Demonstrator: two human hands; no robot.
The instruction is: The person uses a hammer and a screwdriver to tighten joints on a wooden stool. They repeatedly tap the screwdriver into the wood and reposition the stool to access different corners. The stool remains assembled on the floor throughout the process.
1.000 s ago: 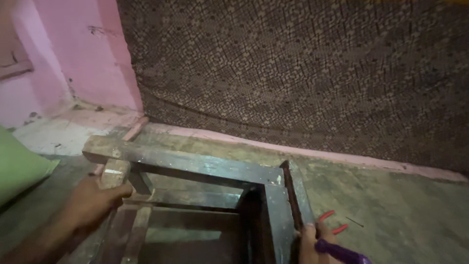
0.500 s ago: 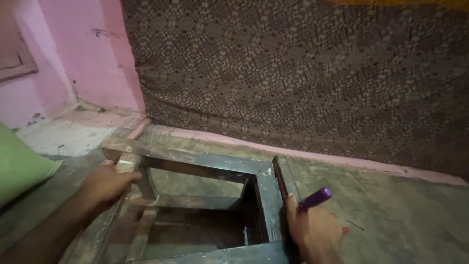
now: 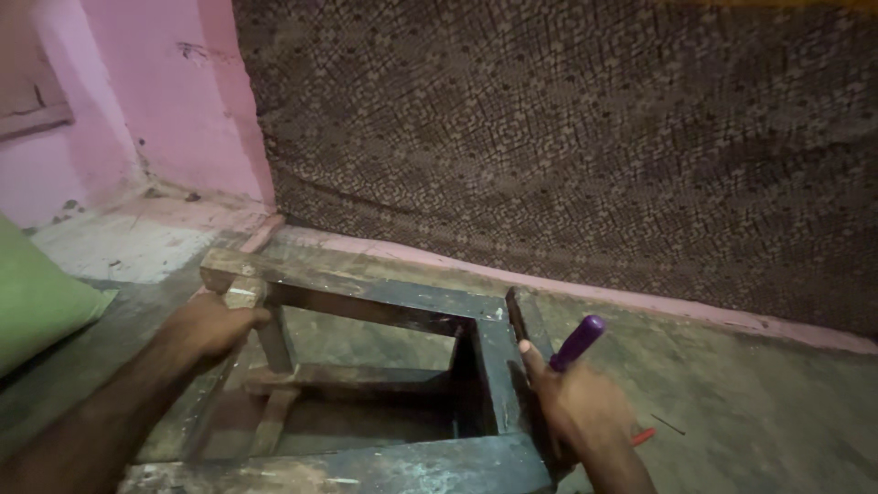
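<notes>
A worn, dark wooden frame (image 3: 384, 302), like an upturned stool with crossbars inside, lies on the concrete floor in front of me. My left hand (image 3: 212, 322) grips its left rail near the far left corner. My right hand (image 3: 578, 402) rests against the frame's right rail and is closed around a tool with a purple handle (image 3: 578, 340) that sticks up and away from me. Something red (image 3: 643, 436) shows just under my right hand; I cannot tell what it is.
A brown patterned cloth (image 3: 585, 137) hangs over the wall ahead, down to a pink ledge (image 3: 640, 297). A pink wall (image 3: 137, 101) stands at the left. A green object (image 3: 37, 297) lies at the left edge. The grey concrete floor (image 3: 759, 412) runs off to the right.
The view has drawn nearer to the frame. My right hand has come up along the right rail, and the purple handle now points upward. My left hand keeps its hold on the left rail.
</notes>
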